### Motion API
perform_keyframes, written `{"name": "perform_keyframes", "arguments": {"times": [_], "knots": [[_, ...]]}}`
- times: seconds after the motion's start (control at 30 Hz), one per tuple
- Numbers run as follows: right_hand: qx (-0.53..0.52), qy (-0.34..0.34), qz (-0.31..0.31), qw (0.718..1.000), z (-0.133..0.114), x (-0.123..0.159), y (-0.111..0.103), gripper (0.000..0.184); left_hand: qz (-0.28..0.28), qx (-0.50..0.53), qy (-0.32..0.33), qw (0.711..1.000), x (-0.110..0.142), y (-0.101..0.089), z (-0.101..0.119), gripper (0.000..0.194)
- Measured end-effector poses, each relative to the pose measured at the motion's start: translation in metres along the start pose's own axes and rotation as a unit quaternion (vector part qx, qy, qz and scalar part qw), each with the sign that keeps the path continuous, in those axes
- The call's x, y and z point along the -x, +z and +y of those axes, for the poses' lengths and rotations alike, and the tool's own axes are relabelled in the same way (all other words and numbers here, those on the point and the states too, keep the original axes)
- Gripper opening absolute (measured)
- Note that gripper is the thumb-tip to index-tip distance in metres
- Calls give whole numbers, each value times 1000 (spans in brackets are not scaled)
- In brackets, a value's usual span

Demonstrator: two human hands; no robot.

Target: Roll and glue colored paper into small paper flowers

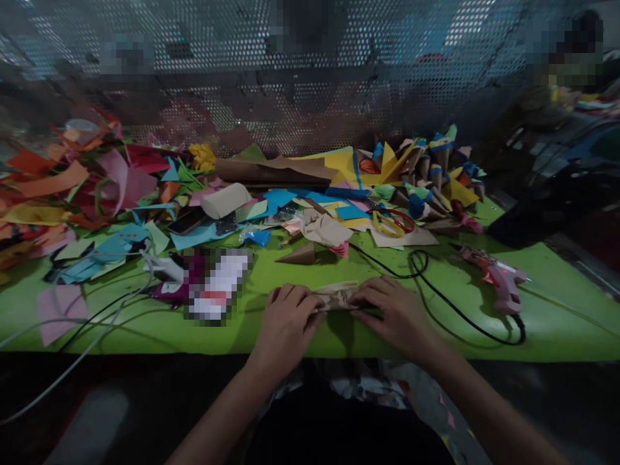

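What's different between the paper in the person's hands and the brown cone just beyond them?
The paper looks paler and crumpled; the cone looks darker and smoother. The paper is held between the left hand and right hand, while the cone lies on its side on the green tabletop, untouched. Both look brownish.

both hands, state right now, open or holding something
Left hand: closed, holding one end of the crumpled tan paper.
Right hand: closed, holding the paper's other end.

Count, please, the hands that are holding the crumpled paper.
2: the left hand is at the left end of the crumpled paper, and the right hand at its right end. No third hand is visible.
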State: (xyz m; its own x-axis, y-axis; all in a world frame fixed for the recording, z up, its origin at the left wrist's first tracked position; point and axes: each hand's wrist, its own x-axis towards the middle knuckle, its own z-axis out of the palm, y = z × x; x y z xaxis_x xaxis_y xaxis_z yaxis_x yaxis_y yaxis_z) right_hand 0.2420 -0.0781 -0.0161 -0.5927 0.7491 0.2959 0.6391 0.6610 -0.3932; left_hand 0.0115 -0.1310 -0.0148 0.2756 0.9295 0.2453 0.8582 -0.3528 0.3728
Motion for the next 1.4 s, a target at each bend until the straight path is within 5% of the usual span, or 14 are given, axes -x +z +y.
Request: {"name": "perform_keyframes", "arguments": {"times": [0.37,0.57,0.63,0.77,0.93,1.17,1.4], "knots": [[-20,75,-59,995,1,-17,-7,2,-40,15,-53,998,-14,-6,-5,9],[2,63,-44,997,8,-21,-6,49,-37,7,-68,997,-22,-5,-13,46],[-17,56,-63,996,10,-23,-7,41,-60,5,-60,996,-24,-7,-15,50],[-41,57,-63,996,5,-23,-10,7,-74,17,-45,996,-26,-8,-14,20],[-20,9,-24,999,2,-13,-7,15,-14,10,13,1000,-17,-5,-10,11],[22,-70,5,997,12,7,0,15,-30,-30,62,997,-1,-4,-10,11],[-83,7,-4,997,6,-1,-7,14,-36,-60,61,996,-12,0,-6,19]]}}
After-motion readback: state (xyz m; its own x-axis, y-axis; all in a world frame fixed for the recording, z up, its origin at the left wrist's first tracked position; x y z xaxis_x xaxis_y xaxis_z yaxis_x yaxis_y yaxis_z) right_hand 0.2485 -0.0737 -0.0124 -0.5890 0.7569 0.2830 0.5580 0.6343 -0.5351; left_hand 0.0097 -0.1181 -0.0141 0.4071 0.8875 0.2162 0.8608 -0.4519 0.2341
